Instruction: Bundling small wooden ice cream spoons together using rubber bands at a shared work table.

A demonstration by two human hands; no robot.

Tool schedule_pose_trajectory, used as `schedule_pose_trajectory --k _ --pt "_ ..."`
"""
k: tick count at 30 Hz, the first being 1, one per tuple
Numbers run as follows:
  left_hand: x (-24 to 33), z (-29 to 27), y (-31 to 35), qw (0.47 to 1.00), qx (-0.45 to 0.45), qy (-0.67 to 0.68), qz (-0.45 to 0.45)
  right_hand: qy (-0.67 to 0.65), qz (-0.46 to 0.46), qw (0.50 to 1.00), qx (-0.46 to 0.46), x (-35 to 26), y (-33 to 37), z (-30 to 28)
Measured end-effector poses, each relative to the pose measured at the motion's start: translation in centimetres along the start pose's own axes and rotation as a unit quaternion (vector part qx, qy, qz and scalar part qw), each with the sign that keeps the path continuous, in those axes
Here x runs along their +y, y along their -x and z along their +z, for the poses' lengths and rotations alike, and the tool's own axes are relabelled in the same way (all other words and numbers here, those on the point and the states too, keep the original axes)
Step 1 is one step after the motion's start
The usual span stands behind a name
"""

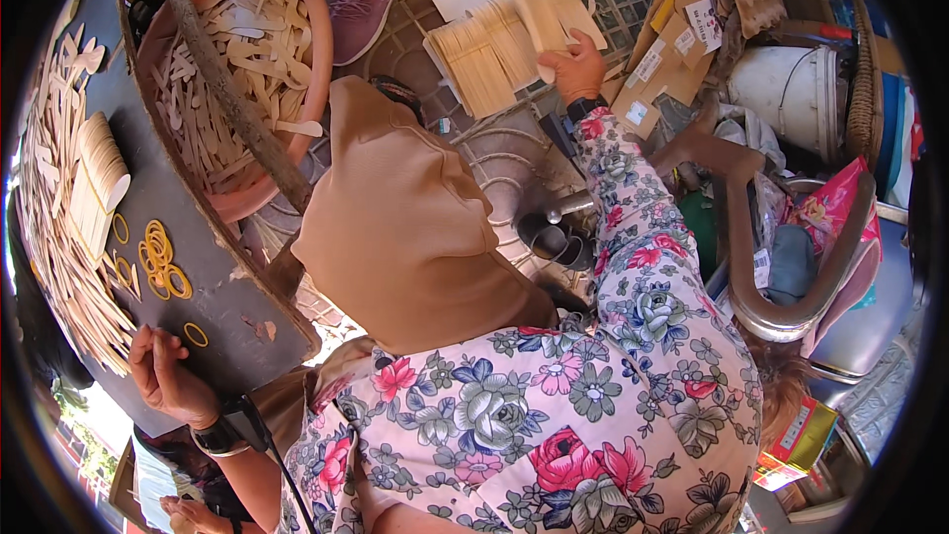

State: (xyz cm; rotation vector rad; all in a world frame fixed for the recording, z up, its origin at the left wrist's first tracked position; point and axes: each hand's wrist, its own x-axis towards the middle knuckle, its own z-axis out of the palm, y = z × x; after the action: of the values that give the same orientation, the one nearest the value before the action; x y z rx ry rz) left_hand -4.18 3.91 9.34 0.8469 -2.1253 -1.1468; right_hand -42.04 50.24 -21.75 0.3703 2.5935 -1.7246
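While wooden spoons (259, 25) fill the pink basin (321, 49), the right grip (575, 69) pinches bundled sticks (557, 15); left grip (174, 384), I cannot tell.

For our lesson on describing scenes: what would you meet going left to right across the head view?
Heap of loose wooden sticks, pink tub, purple shoe, wide stack of sticks, right hand, brown cardboard, white bucket.

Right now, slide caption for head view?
Right hand at stacked wooden sticks, left hand near yellow rubber bands.
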Motion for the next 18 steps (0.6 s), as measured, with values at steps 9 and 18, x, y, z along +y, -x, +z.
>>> schedule_pose_trajectory --k 9,18 --pt "0.0 -0.1 0.2 1.000 0.010 -0.007 -0.006 0.226 -0.142 0.963 -0.025 -4.0 3.4 2.8" --pt "0.3 0.3 0.2 0.999 0.012 0.012 -0.029 0.324 -0.123 0.934 -0.083 -5.5 4.5 2.2"
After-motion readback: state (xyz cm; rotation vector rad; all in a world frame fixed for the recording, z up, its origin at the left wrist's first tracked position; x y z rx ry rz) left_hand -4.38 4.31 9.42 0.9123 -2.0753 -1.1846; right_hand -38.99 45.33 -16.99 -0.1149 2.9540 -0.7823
